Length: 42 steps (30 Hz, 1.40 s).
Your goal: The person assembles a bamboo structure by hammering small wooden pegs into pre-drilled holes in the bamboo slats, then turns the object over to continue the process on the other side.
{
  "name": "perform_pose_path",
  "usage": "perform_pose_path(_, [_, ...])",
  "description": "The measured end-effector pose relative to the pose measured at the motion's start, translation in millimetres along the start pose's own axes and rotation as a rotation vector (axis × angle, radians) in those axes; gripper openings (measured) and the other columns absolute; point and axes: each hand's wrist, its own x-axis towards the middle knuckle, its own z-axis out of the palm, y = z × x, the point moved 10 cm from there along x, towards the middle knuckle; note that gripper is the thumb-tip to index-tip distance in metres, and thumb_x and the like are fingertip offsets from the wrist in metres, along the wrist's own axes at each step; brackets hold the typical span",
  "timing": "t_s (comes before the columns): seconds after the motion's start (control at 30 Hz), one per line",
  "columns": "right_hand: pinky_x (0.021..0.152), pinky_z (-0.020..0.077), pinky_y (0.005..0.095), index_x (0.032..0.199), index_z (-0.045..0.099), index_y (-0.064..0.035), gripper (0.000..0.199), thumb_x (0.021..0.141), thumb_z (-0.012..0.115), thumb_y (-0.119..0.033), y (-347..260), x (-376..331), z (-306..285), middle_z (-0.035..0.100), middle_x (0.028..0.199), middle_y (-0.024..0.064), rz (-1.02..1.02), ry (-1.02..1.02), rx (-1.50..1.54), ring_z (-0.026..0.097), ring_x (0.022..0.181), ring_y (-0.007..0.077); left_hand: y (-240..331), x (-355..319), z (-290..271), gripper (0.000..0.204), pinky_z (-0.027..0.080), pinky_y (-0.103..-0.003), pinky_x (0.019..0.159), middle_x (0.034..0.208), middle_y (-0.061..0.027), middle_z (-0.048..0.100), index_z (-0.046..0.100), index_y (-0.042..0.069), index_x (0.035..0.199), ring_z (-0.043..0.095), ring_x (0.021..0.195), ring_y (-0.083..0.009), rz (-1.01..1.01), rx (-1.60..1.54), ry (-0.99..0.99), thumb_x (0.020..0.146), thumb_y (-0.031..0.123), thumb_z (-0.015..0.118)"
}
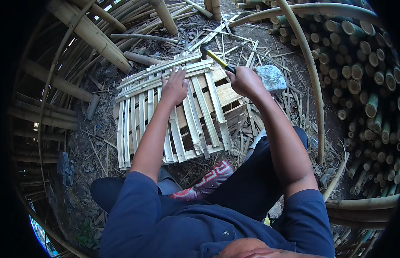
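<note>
Bamboo-slat panel [165, 116]: lies flat on the ground before my knees, over a wooden block [226, 96], pale strips crossing one another. My left hand [174, 87]: palm down on the upper slats, fingers spread flat, gripping nothing. Hammer [215, 58]: yellow-and-black handle, dark head raised above the panel's far edge. My right hand [245, 81]: fingers wrapped tight round the hammer's handle. Grey stone [272, 77]: just beside my right hand. Stacked bamboo poles [363, 77]: far right, cut ends facing me.
</note>
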Motion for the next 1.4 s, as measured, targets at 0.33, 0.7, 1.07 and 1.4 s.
perform_pose_path(0.33, [0.075, 0.0531, 0.0568, 0.094, 0.067, 0.0005, 0.043, 0.104, 0.055, -0.039, 16, 2, 62, 0.071, 0.087, 0.0274, -0.105, 0.162, -0.094, 0.069, 0.084, 0.0476, -34, 6, 58, 0.064, 0.008, -0.050, 0.129, 0.172, -0.0072, 0.020, 0.026, 0.012, 0.164, 0.017, 0.159, -0.0223, -0.118, -0.053, -0.001, 0.102, 0.026, 0.039])
perform_pose_path(0.7, [0.074, 0.0531, 0.0577, 0.092, 0.065, 0.0013, 0.041, 0.104, 0.055, -0.036, 4, 0, 62, 0.069, 0.080, 0.0275, -0.104, 0.194, -0.118, 0.068, 0.080, 0.0489, -34, 4, 49, 0.061, 0.013, -0.055, 0.127, 0.170, -0.0100, 0.027, 0.033, 0.010, 0.161, 0.024, 0.157, -0.0248, -0.102, -0.090, 0.068, 0.102, 0.022, 0.040])
perform_pose_path(1.07, [0.075, 0.0521, 0.0600, 0.092, 0.064, 0.0025, 0.038, 0.104, 0.055, -0.033, 11, -7, 71, 0.068, 0.081, 0.0290, -0.184, 0.247, -0.153, 0.067, 0.081, 0.0517, -30, 12, 52, 0.060, 0.012, -0.054, 0.128, 0.169, -0.0105, 0.028, 0.034, 0.008, 0.160, 0.025, 0.157, -0.0243, -0.084, -0.159, 0.097, 0.102, 0.024, 0.039])
perform_pose_path(1.4, [0.076, 0.0533, 0.0581, 0.096, 0.066, 0.0023, 0.040, 0.104, 0.054, -0.035, 6, -11, 51, 0.069, 0.084, 0.0300, -0.126, 0.270, -0.015, 0.069, 0.084, 0.0500, -36, 7, 55, 0.061, 0.011, -0.050, 0.129, 0.171, -0.0076, 0.025, 0.031, 0.010, 0.162, 0.023, 0.158, -0.0215, -0.120, -0.079, 0.025, 0.102, 0.025, 0.036])
